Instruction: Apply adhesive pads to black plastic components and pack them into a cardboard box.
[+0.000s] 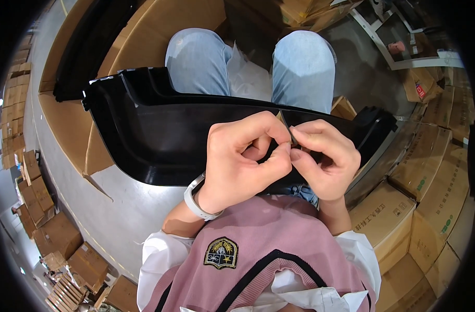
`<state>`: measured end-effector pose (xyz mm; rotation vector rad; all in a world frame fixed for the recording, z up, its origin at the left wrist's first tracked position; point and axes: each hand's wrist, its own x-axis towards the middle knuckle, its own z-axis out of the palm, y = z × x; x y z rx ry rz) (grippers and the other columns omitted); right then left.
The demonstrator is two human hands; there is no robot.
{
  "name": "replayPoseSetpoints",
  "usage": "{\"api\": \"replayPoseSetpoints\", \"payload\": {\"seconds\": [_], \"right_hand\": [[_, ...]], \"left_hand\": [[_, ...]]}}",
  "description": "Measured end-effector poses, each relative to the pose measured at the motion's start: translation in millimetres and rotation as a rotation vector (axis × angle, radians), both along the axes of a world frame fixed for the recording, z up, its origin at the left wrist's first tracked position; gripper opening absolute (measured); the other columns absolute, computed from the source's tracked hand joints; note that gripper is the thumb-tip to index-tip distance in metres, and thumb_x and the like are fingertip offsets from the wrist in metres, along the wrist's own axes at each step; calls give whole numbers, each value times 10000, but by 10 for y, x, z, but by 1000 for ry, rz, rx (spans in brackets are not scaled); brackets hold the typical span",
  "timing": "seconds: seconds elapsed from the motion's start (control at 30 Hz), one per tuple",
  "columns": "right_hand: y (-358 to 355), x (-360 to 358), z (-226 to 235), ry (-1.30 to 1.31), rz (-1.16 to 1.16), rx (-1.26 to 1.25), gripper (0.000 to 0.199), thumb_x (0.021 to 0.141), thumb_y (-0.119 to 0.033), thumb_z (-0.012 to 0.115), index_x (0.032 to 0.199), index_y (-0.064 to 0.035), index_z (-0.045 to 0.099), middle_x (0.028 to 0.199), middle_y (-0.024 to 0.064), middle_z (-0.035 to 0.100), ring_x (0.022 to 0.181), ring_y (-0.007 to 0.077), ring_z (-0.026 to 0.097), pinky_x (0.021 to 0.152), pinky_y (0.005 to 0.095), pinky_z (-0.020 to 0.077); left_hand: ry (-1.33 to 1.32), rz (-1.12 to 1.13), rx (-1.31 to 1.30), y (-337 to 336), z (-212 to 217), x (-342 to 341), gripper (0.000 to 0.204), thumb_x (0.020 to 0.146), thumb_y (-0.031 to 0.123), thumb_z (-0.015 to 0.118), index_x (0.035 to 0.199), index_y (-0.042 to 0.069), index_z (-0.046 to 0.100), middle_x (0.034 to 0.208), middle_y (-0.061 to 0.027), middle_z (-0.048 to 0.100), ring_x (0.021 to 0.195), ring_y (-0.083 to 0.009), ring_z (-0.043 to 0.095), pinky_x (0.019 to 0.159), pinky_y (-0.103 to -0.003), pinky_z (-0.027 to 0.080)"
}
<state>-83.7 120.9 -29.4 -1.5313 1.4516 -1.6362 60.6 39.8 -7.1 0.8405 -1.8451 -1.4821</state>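
A small, thin, dark strip (282, 117) sticks up between my hands, mostly hidden by the fingers. My left hand (242, 151) pinches it between thumb and forefinger, with a white band around the wrist. Against those fingertips, my right hand (327, 156) is closed in a pinch on the same strip. What kind of strip it is, I cannot make out. Below both hands, a long, glossy black molded plastic panel (180, 122) lies across my lap, its curved, raised end to the left and a notched end (378, 120) to the right.
An open cardboard box (66, 117) stands at the left, with another black molded part (92, 52) in it. Stacked cartons (386, 210) line the right side. A white metal frame (393, 65) is at the far right. Translucent plastic sheeting (248, 78) lies between my knees.
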Motion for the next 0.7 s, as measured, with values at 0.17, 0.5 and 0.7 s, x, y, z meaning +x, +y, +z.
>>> {"api": "replayPoseSetpoints", "payload": {"seconds": [0.17, 0.5, 0.7], "right_hand": [[75, -27, -108, -360, 161, 106, 199, 721, 102, 698, 917, 75, 673, 866, 146, 664, 730, 145, 636, 615, 228, 485], [578, -66, -381, 393, -319, 19, 181, 669, 63, 740, 824, 2, 669, 710, 103, 631, 522, 168, 594, 453, 226, 450], [580, 114, -556, 697, -248, -55, 218, 654, 76, 749, 843, 2, 671, 714, 111, 625, 539, 187, 600, 447, 242, 465]], "left_hand": [[-40, -105, -110, -30, 37, 51, 113, 628, -28, 623, 676, 38, 546, 508, 16, 358, 450, -50, 285, 427, -226, 243], [125, 365, -9, -264, -27, 655, 111, 617, 92, 486, 658, 5, 430, 667, -6, 353, 633, -97, 310, 572, -234, 218], [70, 392, 70, -222, -18, 612, 111, 622, 109, 490, 664, 22, 435, 670, -9, 351, 634, -104, 312, 578, -226, 227]]}}
